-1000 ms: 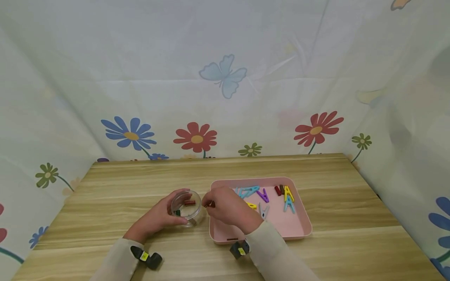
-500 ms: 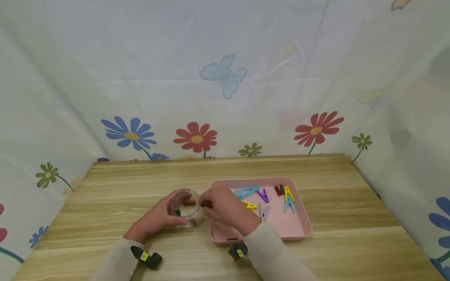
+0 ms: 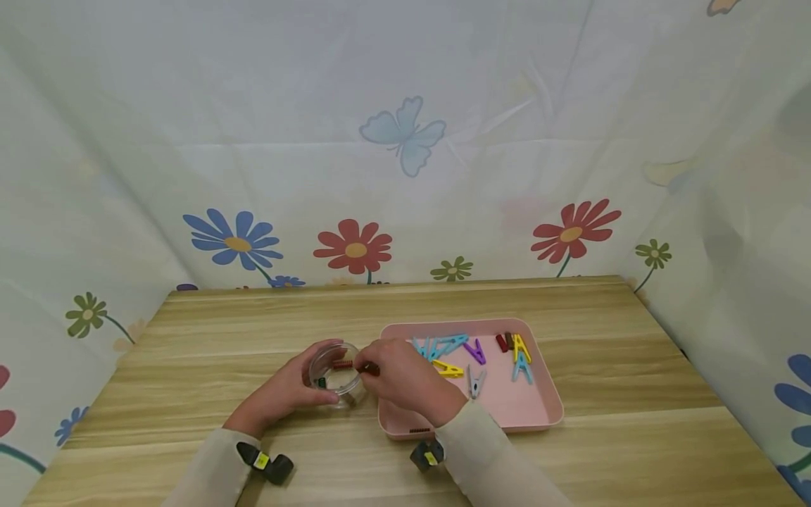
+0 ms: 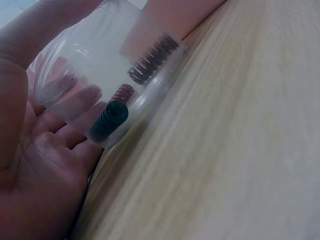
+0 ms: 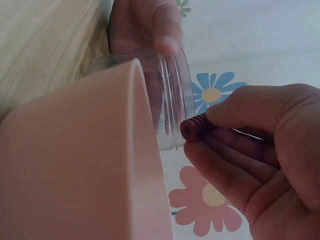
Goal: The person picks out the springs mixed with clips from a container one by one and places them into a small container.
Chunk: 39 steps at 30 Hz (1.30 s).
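My left hand (image 3: 294,384) grips a clear round jar (image 3: 345,389), fingers and thumb around its sides. Through its wall in the left wrist view show a green spring (image 4: 110,121), a red spring (image 4: 123,93) and a dark brown spring (image 4: 153,59) lying at the bottom. My right hand (image 3: 402,373) pinches another red coil spring (image 5: 197,127) between thumb and fingers, right by the jar's rim. The right forearm passes over the pink tray (image 3: 526,415), hiding part of it.
Inside the tray lie blue, yellow, purple and grey clothespins (image 3: 476,382), with a dark red spring (image 3: 501,343) and a brown one (image 3: 510,341) at the back right. A dark spring (image 3: 419,430) lies at its front edge. The wooden table (image 3: 633,451) meets a flowered cloth behind.
My right hand has moved slightly left with the red spring, from beside the jar to its rim. The left hand and the jar have stayed in place.
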Available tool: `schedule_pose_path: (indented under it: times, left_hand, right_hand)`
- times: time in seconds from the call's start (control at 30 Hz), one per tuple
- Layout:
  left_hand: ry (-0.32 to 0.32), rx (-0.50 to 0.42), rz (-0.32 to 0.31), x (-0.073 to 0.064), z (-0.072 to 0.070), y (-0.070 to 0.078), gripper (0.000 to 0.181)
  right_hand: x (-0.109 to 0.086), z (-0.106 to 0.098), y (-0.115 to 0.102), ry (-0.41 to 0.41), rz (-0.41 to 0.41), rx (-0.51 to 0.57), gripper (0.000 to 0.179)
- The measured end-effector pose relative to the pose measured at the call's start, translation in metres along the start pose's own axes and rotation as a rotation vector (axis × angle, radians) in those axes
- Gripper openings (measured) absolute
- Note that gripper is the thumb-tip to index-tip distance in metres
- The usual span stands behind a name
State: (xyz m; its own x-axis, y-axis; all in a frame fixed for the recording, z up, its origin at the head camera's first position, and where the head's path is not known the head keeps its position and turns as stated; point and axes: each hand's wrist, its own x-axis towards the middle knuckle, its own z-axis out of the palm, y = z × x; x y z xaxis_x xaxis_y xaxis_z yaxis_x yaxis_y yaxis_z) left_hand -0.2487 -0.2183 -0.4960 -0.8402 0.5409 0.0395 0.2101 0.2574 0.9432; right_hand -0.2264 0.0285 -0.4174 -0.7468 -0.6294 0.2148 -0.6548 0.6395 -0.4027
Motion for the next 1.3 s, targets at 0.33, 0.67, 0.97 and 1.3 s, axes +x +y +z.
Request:
schedule_pose_path:
  times: [0.33,0.67,0.97,1.3]
  left_hand:
    - [0.005,0.014,-0.014,0.0002,0.0003,0.0003,0.082]
    - [0.016,0.026,-0.015,-0.0004,0.0005,0.0002,0.081]
    - [0.016,0.023,-0.02,-0.0001,0.0007,0.0015,0.081]
    - [0.017,0.037,-0.015,0.0002,0.0,0.0007,0.082]
  right_hand:
    - [-0.0002,0.0035,-0.0009,0.032,-0.038,-0.058,0.017]
    - [-0.0004,0.0076,-0.0007,0.071,-0.056,-0.028,0.014]
    - [-0.0027,0.0038,-0.0046,0.147,-0.082,0.0,0.014]
    - [-0.0024,0.0081,-0.0068,0.197,-0.069,0.065,0.012]
